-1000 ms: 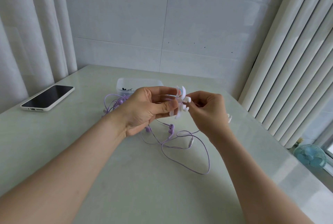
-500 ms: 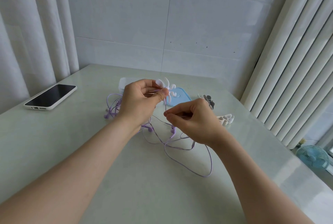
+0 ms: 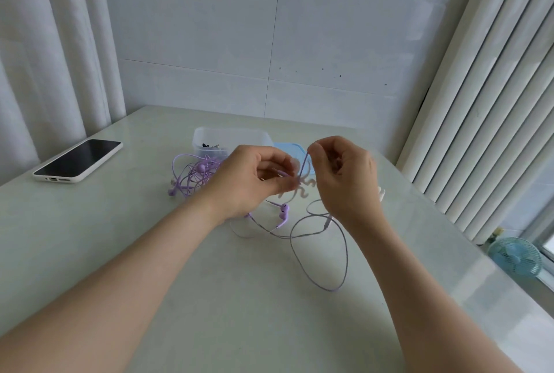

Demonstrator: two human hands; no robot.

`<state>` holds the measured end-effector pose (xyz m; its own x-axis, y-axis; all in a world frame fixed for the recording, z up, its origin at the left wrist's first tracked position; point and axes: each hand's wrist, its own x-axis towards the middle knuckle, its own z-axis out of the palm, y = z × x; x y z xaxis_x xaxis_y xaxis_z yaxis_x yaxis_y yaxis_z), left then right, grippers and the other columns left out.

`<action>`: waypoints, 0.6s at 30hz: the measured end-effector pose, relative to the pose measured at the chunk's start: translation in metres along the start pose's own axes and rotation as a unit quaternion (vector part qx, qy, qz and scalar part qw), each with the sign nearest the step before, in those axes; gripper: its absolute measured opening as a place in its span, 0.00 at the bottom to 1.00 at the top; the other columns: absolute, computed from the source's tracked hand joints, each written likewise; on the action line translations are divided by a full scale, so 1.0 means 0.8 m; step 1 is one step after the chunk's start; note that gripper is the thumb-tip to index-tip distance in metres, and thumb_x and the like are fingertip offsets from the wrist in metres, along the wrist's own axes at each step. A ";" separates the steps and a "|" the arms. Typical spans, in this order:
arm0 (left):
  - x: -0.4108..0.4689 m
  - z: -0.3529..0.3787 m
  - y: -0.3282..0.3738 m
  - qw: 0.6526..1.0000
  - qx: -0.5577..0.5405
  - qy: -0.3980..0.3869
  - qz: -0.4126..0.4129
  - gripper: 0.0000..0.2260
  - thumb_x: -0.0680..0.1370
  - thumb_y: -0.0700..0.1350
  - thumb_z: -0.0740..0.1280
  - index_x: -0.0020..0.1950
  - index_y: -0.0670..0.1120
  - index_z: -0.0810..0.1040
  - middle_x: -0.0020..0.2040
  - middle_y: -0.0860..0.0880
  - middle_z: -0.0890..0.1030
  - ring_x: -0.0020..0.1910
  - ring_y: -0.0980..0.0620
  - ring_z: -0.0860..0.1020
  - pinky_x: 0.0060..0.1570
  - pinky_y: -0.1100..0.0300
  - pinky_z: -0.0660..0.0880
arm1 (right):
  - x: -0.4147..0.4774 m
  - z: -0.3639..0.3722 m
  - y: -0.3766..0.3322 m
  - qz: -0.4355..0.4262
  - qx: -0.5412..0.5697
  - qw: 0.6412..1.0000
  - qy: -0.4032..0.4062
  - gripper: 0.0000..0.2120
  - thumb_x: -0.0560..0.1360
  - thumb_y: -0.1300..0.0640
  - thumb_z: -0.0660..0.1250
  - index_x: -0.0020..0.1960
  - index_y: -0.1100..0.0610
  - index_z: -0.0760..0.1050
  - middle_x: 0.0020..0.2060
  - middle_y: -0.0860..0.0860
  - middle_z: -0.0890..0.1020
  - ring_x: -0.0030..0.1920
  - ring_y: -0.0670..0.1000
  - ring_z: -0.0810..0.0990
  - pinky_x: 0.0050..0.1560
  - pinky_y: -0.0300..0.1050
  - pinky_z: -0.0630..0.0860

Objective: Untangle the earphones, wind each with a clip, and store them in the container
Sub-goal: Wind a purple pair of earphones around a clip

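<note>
Head view: the pale tabletop (image 3: 209, 297) holds everything. Above its middle, your left hand (image 3: 254, 177) pinches a white clip (image 3: 301, 191), which looks blurry. Your right hand (image 3: 344, 174) pinches the purple cord (image 3: 304, 164) and pulls it up tight from the clip. The rest of these loose earphones (image 3: 283, 212) lies under your hands.

I think you are winding now. Keep the clip still, keep the cord snug, and lay each turn beside the last. Let the slack slide up slowly so it makes no new knot.

Now count:
- One phone (image 3: 78, 159) lies by the left edge.
- One clear container (image 3: 230, 132) and one blue lid (image 3: 292, 147) sit near the far edge.
- One tangled earphone pile (image 3: 192, 174) lies just beside the container. I cannot tell how many are in it.
- There are two clips, counting the second clip (image 3: 381, 192) past your right hand.
</note>
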<state>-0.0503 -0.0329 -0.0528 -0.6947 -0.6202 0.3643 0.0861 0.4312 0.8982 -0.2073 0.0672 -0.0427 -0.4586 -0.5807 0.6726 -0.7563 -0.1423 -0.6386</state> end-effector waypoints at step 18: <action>0.002 -0.001 0.001 0.976 -0.095 0.195 -0.036 0.08 0.76 0.41 0.78 0.54 0.43 0.85 0.45 0.46 0.88 0.44 0.46 0.87 0.46 0.54 0.84 | -0.015 0.000 -0.008 -0.010 -0.002 0.963 -0.270 0.08 0.79 0.57 0.71 0.45 0.53 0.89 0.23 0.54 0.74 0.27 0.47 0.67 0.31 0.40 0.68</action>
<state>-0.0509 -0.0344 -0.0512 -0.3832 -0.8620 0.3320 0.2038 0.2717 0.9406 -0.1969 0.0752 -0.0462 -0.1357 -0.9103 0.3911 -0.7648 -0.1547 -0.6254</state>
